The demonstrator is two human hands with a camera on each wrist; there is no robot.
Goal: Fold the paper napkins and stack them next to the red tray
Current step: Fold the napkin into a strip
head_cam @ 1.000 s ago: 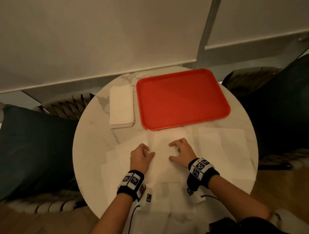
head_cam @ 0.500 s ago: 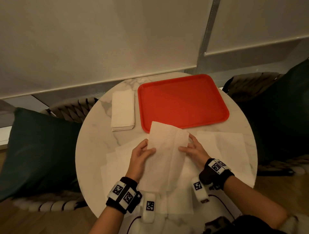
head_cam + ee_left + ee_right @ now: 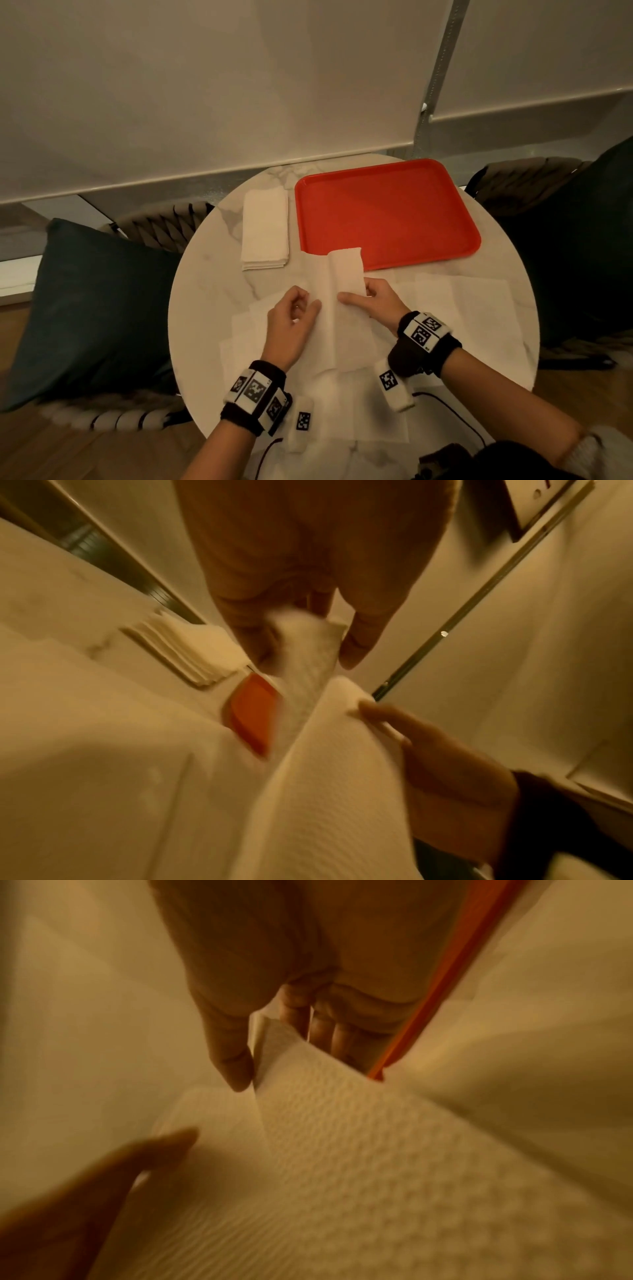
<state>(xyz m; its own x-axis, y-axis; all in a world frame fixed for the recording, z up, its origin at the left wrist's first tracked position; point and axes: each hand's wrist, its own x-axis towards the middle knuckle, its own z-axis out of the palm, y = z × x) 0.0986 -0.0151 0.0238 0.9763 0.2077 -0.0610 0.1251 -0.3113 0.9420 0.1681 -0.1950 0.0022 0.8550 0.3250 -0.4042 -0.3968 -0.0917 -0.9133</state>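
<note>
One napkin (image 3: 344, 274) is held raised over the round table (image 3: 205, 291), pinched at its edges by the left hand (image 3: 291, 322) and right hand (image 3: 373, 301), its far end overlapping the red tray (image 3: 387, 212); a folded stack (image 3: 265, 233) lies just left of the tray.

Round marble table (image 3: 205, 294), dark cushions (image 3: 92, 301) beside

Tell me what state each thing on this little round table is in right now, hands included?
Napkin being folded: lifted, bent along a lengthwise crease, far end over the tray's near edge.
Left hand: pinches the napkin's left edge.
Right hand: pinches its right edge.
Folded stack: neat, left of the tray.
Red tray: nothing resting inside.
Loose napkins: unfolded, flat, overlapping.
</note>
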